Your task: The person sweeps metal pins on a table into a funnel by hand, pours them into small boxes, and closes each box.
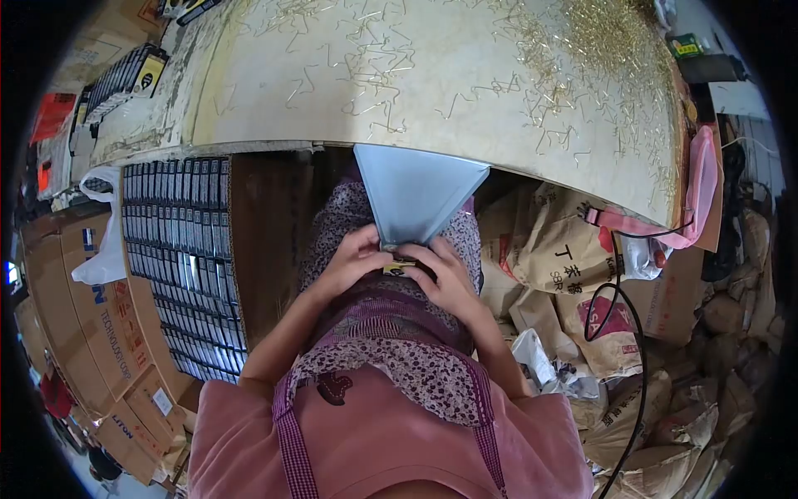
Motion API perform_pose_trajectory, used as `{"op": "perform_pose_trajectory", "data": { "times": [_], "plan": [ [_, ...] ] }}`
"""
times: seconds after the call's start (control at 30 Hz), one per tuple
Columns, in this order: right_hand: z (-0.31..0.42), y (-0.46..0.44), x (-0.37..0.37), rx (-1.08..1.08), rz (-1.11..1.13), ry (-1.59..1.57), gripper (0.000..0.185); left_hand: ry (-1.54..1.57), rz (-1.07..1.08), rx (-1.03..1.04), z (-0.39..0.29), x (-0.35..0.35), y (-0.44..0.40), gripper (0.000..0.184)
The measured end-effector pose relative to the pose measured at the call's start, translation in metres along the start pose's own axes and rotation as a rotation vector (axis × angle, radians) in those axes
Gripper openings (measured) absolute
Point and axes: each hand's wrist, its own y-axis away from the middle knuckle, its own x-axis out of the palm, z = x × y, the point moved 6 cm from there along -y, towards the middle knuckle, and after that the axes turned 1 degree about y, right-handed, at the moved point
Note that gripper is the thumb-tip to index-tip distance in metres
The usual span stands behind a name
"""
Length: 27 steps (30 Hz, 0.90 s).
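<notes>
Two bare hands meet at the centre of the frame: the left hand [353,264] and right hand [447,279] close their fingers around a small black piece with a yellow label [398,269], just below the narrow end of a blue-grey chute [413,193]. Fingers hide most of the piece, so a tilt or poor fit at that mouth could go unseen, and pieces might spill onto the lap. A knock to the chute could shift its wide end from the tabletop [274,112] edge. Thin, bent, brass-coloured wires [603,50], heaped at upper right, look likely to snag on one another. The chute is smooth, sheet-like and tapering; the tabletop is pale and scuffed, the apron [424,378] soft, floral cloth, the paper sacks [573,249] at right creased.
</notes>
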Motion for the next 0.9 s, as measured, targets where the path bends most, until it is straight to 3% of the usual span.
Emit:
{"op": "perform_pose_trajectory", "data": {
  "times": [0.07, 0.2, 0.23, 0.37, 0.53, 0.73, 0.9],
  "plan": [
    [-0.001, 0.001, 0.002, -0.015, 0.057, 0.026, 0.016, 0.050, 0.023, -0.029, 0.003, 0.000, 0.002, 0.015],
    [-0.001, 0.009, 0.004, 0.032, 0.114, 0.047, 0.018, -0.497, 0.193, 0.155, 0.023, -0.003, 0.006, 0.018],
    [0.000, 0.009, 0.004, 0.033, 0.113, 0.047, 0.018, -0.498, 0.194, 0.154, 0.022, -0.003, 0.007, 0.018],
    [0.013, 0.008, -0.006, -0.031, -0.035, -0.150, 0.022, -0.673, 0.145, -0.010, 0.022, -0.005, 0.014, 0.024],
    [0.003, 0.011, -0.005, 0.068, -0.109, -0.260, 0.025, -0.638, 0.101, 0.130, 0.004, 0.005, 0.016, 0.026],
    [0.018, 0.009, -0.020, -0.022, -0.221, -0.261, 0.023, -0.408, 0.028, 0.078, 0.004, 0.001, 0.018, 0.030],
    [0.018, 0.009, -0.001, 0.075, -0.015, -0.153, 0.021, -0.451, 0.051, 0.180, -0.002, 0.005, 0.016, 0.029]
  ]
}}
